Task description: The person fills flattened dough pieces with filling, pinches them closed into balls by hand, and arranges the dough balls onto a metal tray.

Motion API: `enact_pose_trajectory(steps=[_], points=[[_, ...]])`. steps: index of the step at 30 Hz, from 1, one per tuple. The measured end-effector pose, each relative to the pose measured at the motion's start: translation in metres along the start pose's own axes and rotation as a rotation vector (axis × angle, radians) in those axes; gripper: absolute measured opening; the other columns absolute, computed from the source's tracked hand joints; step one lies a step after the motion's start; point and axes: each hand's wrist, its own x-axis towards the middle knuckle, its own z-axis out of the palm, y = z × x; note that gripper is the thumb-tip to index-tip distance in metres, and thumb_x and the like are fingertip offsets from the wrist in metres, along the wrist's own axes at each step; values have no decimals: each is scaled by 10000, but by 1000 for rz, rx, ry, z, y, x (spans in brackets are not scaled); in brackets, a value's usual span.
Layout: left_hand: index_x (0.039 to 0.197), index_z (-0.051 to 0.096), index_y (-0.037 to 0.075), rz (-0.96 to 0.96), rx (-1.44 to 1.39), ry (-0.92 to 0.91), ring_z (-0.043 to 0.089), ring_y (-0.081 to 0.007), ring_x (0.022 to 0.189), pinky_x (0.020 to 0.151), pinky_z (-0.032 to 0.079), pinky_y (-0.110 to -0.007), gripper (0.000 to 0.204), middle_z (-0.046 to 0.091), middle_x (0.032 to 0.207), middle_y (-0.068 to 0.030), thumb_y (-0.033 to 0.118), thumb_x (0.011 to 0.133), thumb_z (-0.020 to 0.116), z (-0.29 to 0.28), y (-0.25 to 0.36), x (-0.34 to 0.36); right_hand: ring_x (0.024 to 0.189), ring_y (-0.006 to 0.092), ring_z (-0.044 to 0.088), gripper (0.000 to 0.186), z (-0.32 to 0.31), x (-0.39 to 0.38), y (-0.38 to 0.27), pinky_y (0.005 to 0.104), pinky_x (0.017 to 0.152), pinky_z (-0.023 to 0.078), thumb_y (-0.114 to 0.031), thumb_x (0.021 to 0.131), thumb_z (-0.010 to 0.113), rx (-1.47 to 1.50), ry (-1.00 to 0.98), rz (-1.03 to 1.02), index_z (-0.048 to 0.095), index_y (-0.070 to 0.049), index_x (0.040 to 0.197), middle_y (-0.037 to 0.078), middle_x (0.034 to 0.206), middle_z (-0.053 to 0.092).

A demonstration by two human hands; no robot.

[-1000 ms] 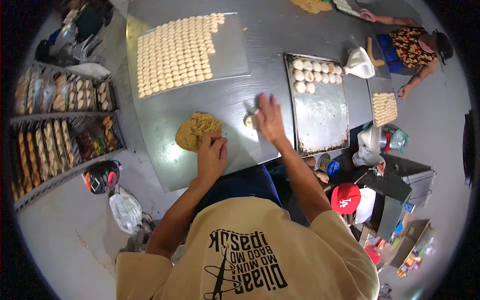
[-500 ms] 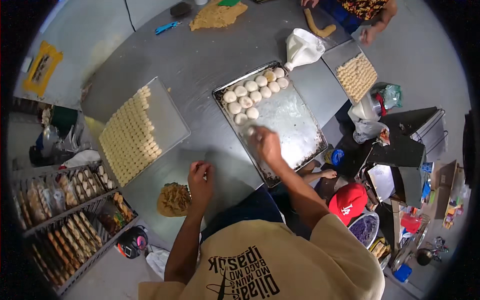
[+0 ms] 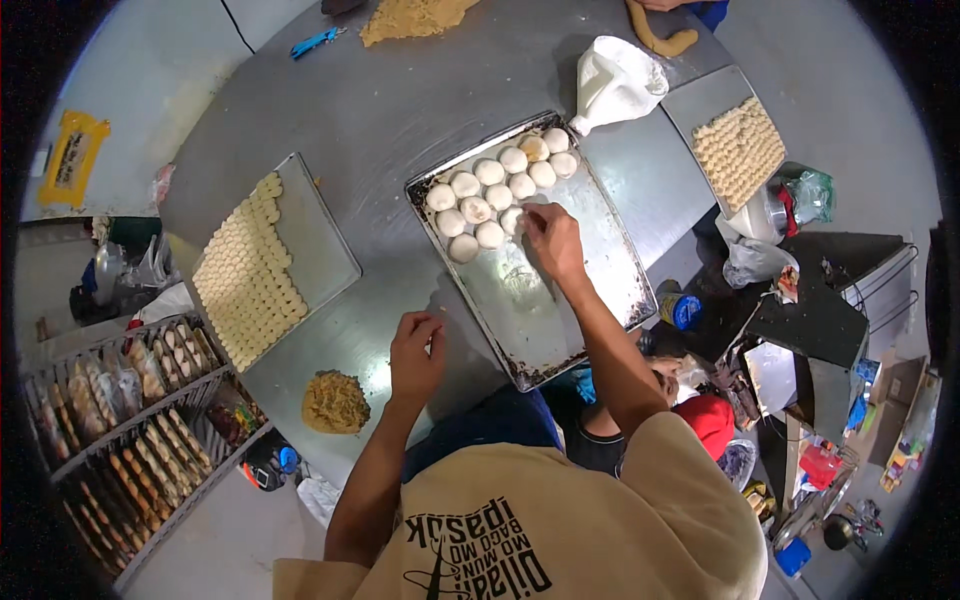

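Right hand (image 3: 552, 238) at the baking tray (image 3: 585, 300), fingertips pinched on a dough ball (image 3: 512, 220); left hand (image 3: 415, 352) loosely curled, holding nothing visible.
Since half a second ago the right hand has moved up the tray to the cluster of pale dough balls (image 3: 495, 195), adding one to the rows. Left hand rests on the steel table (image 3: 400, 110), between the tray and the brown filling mound (image 3: 336, 402). Flat biscuit tray (image 3: 265, 265) lies further left.

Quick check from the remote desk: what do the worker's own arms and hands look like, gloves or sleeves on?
Both hands are bare: no gloves, rings or watch show on the left hand or the right hand. The forearms are uncovered. A tan short-sleeved T-shirt with black printed lettering covers the shoulders.
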Motion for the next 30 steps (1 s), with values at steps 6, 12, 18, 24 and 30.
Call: enact_pose_trajectory(steps=[6, 12, 18, 24, 30], points=[[1076, 779, 27, -53, -50, 31, 725, -311, 884, 797, 606, -406, 110, 685, 1129, -130, 48, 977, 736, -13, -23, -24, 1100, 478, 736, 297, 14, 6, 0, 488, 981, 586, -146, 935, 732, 13, -100, -26, 810, 20, 1169, 307, 1175, 761], [1117, 773, 20, -34, -67, 67, 748, -364, 984, 860, 625, -445, 137, 693, 1198, -162, 63, 995, 728, -42, -47, -52, 973, 413, 724, 205, 79, -17, -87, 504, 864, 593, -123, 935, 770, -223, 7, -173, 810, -50, 1123, 182, 1041, 756], [1135, 774, 8, -34, -49, 158, 748, -355, 1044, 879, 624, -435, 136, 702, 1231, -176, 46, 1008, 744, -106, -66, -92, 1107, 356, 724, 137, 272, -15, -180, 496, 894, 619, -180, 934, 788, -173, -269, -578, 816, -123, 1056, 122, 1104, 753], [1138, 779, 4, -197, 42, 391, 743, -382, 1019, 883, 618, -454, 159, 714, 1148, -194, 62, 993, 747, -170, -115, -147, 1047, 311, 709, 169, 409, 45, -256, 477, 796, 629, -188, 909, 748, -346, -127, -881, 807, -171, 1067, 67, 1064, 732], [1151, 795, -16, -484, -75, 612, 747, -272, 871, 790, 625, -384, 165, 719, 1058, -172, 46, 1010, 735, -200, -138, -183, 978, 329, 745, 145, 444, 64, -264, 469, 748, 642, -176, 927, 707, -445, -59, -980, 790, -159, 1045, 93, 1022, 767]])
